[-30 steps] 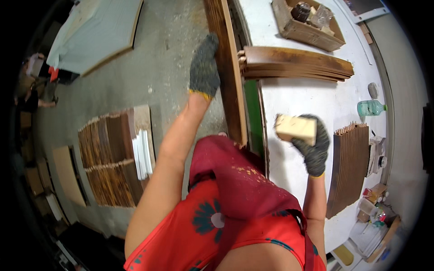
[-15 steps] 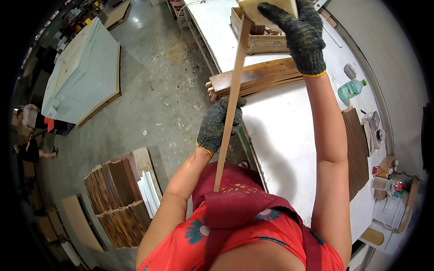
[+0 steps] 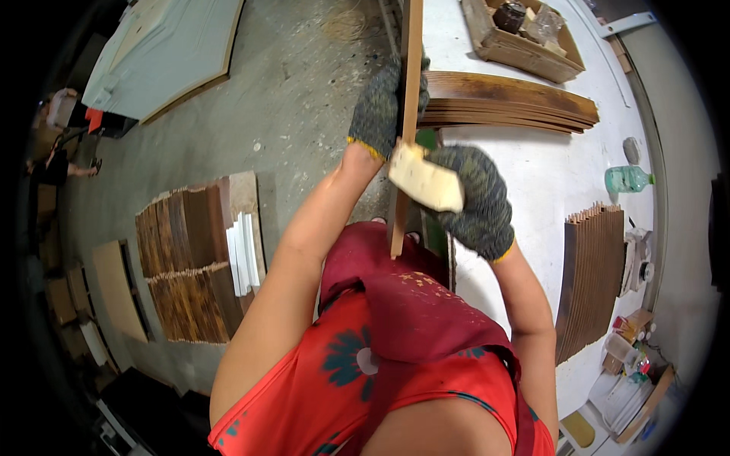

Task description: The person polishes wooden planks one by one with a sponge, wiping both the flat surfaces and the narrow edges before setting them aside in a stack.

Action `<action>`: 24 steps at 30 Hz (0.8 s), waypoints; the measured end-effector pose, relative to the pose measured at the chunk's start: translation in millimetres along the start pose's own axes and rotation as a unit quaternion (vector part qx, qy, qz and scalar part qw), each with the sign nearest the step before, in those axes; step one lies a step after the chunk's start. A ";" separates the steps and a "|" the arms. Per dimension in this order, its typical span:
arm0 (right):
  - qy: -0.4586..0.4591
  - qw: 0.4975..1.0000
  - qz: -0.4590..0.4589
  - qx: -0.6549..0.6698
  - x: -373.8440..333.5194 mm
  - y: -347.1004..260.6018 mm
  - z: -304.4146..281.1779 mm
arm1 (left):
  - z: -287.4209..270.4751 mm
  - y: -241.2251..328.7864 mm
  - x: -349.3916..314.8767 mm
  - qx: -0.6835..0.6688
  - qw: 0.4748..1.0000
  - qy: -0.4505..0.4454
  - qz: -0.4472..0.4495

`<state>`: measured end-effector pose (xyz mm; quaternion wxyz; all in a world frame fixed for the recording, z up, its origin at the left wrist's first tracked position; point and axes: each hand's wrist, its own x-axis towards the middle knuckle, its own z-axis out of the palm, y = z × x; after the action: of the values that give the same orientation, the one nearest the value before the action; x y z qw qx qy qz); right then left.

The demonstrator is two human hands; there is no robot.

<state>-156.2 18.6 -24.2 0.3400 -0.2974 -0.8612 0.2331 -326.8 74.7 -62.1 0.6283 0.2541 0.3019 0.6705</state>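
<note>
Floor stacks: dark boards [image 3: 182, 258] lie in two rows at the left.
Left hand: gloved [image 3: 378, 110], wrapped around the long board, fingers visible past its far side.
Long board: brown [image 3: 411, 99], held lengthwise ahead of the apron [image 3: 411, 304], beside the bench [image 3: 525, 182]. Its narrow edge is uppermost; one second ago the broad dark face showed.
Pale block: at the board's nearer part [image 3: 427, 178], overlapping the edge; contact appears likely. Half a second ago it was at the far end.
Right hand: gloved [image 3: 475, 197], grasping the block; drawn back toward the body since then.
Finding: in the inspector's judgement, the shift brings the block along the narrow edge, which appears to be the surface being worked.
Bench boards: a bundle [image 3: 506, 99] lies beyond the right hand; a ribbed stack [image 3: 593, 281] stands farther right.
</note>
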 end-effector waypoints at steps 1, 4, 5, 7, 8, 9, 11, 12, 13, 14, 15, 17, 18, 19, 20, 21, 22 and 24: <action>-0.018 1.000 -0.007 0.025 -10.1 -0.6 6.3 | -11.1 -0.8 9.7 0.079 0.996 0.017 0.044; -0.092 0.994 0.013 0.052 -42.8 -1.8 14.4 | -30.4 6.3 29.9 0.080 0.993 0.073 0.056; -0.113 0.989 0.027 0.087 -48.8 -2.3 12.7 | -35.3 9.5 32.5 0.040 0.994 0.094 0.044; -0.140 0.982 0.063 0.111 -62.0 -4.6 15.1 | -52.4 14.3 36.0 0.056 0.988 0.112 0.086; -0.138 0.981 0.088 0.105 -64.1 -5.7 14.6 | -60.8 26.1 32.7 0.069 0.983 0.128 0.116; -0.140 0.979 0.110 0.100 -70.5 -6.6 10.3 | -62.1 26.7 21.9 0.070 0.985 0.080 0.138; 0.022 0.884 0.327 0.333 -107.0 -10.4 8.1 | -81.9 15.8 28.9 0.386 0.879 0.065 0.272; 0.128 0.840 0.307 0.430 -117.2 5.0 10.8 | -82.5 0.7 43.0 0.581 0.692 0.111 0.413; 0.239 0.669 0.319 0.627 -157.5 47.0 4.4 | -53.4 -2.8 43.0 0.312 0.896 0.076 0.307; 0.276 0.610 0.334 0.663 -156.7 47.1 3.4 | -30.7 -1.3 39.1 -0.037 0.966 0.111 0.231; 0.305 0.551 0.346 0.695 -151.1 48.0 4.5 | -30.5 -9.9 41.3 -0.040 0.963 0.111 0.244; 0.195 0.601 0.253 0.733 -114.4 11.8 15.5 | -29.3 -11.4 33.3 -0.085 0.970 0.114 0.198; 0.186 0.701 0.271 0.632 -125.2 32.6 19.6 | -27.5 -8.0 26.6 -0.125 0.975 0.118 0.141; 0.168 0.792 0.283 0.514 -132.7 48.5 26.6 | -21.6 -5.8 22.4 -0.169 0.974 0.120 0.092; 0.182 0.835 0.298 0.426 -132.5 45.6 32.3 | -25.1 -8.7 19.8 -0.180 0.974 0.094 0.096; 0.195 0.865 0.319 0.334 -129.8 43.7 36.1 | -31.6 -16.1 18.0 -0.190 0.975 0.067 0.099; 0.244 0.804 0.338 0.425 -123.0 34.7 35.1 | -31.5 -15.3 13.1 -0.200 0.974 0.037 0.096; 0.251 0.821 0.344 0.381 -120.9 30.4 40.5 | -24.5 -10.7 2.6 -0.229 0.969 0.038 0.082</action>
<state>-103.2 -48.8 -123.3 0.5283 -0.4694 -0.4300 0.5617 -337.3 75.5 -86.8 0.6011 0.1018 0.1421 0.7798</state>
